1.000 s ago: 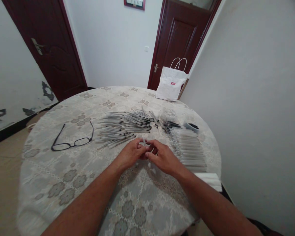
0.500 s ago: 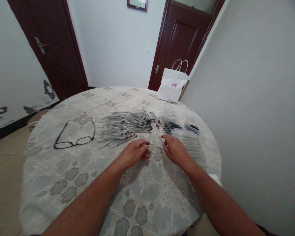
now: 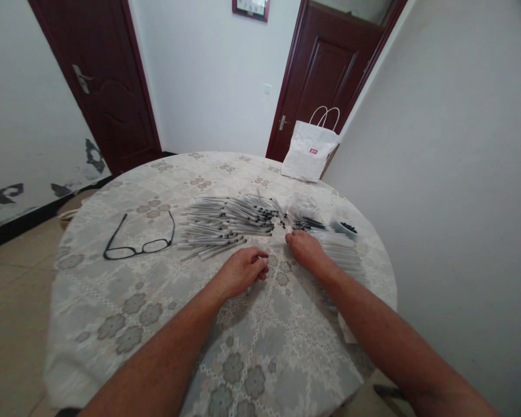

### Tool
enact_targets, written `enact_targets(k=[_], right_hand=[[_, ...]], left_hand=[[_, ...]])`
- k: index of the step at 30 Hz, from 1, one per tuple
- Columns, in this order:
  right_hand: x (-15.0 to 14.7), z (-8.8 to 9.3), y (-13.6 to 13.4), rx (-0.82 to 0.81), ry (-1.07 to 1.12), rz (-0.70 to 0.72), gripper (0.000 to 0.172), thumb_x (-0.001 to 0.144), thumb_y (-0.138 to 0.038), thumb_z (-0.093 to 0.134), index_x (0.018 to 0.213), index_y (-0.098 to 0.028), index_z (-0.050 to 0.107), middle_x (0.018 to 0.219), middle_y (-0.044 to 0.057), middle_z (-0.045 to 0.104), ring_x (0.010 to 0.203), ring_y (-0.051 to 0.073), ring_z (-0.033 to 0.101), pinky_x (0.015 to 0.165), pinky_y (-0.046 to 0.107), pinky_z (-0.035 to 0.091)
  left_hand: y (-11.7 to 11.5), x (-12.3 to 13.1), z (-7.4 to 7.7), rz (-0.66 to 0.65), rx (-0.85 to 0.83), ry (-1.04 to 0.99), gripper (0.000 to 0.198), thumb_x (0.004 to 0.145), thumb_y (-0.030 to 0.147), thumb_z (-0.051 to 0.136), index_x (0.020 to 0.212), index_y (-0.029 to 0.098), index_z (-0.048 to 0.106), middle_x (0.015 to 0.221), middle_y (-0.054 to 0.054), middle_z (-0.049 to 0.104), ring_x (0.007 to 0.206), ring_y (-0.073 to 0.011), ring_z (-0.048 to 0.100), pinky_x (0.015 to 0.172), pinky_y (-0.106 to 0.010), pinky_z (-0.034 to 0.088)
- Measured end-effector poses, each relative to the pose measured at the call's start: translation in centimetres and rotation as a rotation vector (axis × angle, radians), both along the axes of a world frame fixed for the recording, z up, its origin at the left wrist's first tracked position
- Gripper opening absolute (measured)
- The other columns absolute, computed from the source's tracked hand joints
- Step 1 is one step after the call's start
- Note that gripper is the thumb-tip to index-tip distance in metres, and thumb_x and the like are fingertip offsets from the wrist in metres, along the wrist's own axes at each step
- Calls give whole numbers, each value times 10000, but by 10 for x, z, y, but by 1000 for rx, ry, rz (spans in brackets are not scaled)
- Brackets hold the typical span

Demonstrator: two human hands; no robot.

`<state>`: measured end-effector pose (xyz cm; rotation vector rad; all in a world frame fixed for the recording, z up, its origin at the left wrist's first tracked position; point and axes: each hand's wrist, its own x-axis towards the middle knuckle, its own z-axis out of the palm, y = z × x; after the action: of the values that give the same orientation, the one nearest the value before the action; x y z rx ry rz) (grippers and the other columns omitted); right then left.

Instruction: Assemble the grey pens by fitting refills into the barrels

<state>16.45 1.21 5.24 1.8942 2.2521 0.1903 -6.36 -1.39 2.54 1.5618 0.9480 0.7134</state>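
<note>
My left hand (image 3: 246, 270) is held just above the tablecloth, its fingers curled in and the thumb against them; whatever they hold, if anything, is hidden. To the right, my right hand (image 3: 306, 249) reaches forward with its fingertips pinched together, and I cannot make out anything in them. Beyond my left hand lies a pile of thin pale pen tubes (image 3: 226, 217) with dark ends, mostly pointing right. Dark slim sticks like pen refills (image 3: 308, 223) lie just beyond my right hand. Clear tubes without dark ends (image 3: 342, 250) lie in rows beside my right forearm.
Black-framed glasses (image 3: 136, 250) rest on the left of the round table (image 3: 156, 313). At the right, a small bowl (image 3: 348, 229) holds tiny black parts, near a crumpled clear plastic bag (image 3: 303, 205). A white paper bag (image 3: 310, 152) stands at the far edge.
My right hand has moved slightly forward, its fingers closing toward the small dark pieces. My left hand stays almost in place. The whole view has shifted a little.
</note>
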Motion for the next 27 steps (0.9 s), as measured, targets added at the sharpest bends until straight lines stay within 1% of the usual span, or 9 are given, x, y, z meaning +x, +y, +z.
enact_targets(k=[3,7,11,15,18,21,27], right_hand=[[2,-4,5,0,10,-16,276,983,-112,462,1148,-128,682,1138,178,691,1115,252,646,895,295,465],[1,-3,4,5,36,-32,287,973,-113,458,1158,-138,676,1140,168,706,1100,251,664,883,292,466],[-3,1,-6,12,79,-44,316,965,-153,484,1255,-137,606,1140,159,726,1082,243,683,895,288,460],[-6,2,-18,-5,77,-135,339,960,-169,484,1284,-105,561,1076,183,745,1030,270,711,865,319,485],[-8,1,-23,-48,23,-191,322,957,-147,476,1250,-109,604,1072,203,744,1017,282,725,858,338,504],[-8,0,-26,-62,4,-224,297,955,-142,492,1200,-101,654,1087,229,738,1034,273,728,894,338,506],[-9,3,-29,-73,-19,-252,292,948,-205,569,1192,-96,686,1100,251,737,1057,281,730,905,333,519]], left_hand=[[0,0,1,6,25,23,318,877,343,557,1095,151,687,812,-59,751,676,-181,716,652,-286,549],[-1,-1,2,5,46,37,327,878,367,558,1090,153,687,809,-60,750,699,-194,727,661,-294,553],[-2,-1,3,8,46,39,343,870,385,560,1081,147,689,817,-68,753,711,-204,731,658,-300,553],[-2,0,3,-4,66,63,343,872,386,556,1073,144,693,825,-74,756,703,-198,726,659,-295,547],[-2,0,1,-3,78,65,352,875,397,561,1081,145,694,826,-76,759,696,-199,726,653,-294,541],[0,0,-1,5,79,30,336,872,407,577,1055,153,700,805,-72,756,690,-201,726,644,-290,538],[2,-2,-2,23,84,12,299,866,390,586,1025,167,706,788,-62,750,696,-199,728,635,-278,532]])
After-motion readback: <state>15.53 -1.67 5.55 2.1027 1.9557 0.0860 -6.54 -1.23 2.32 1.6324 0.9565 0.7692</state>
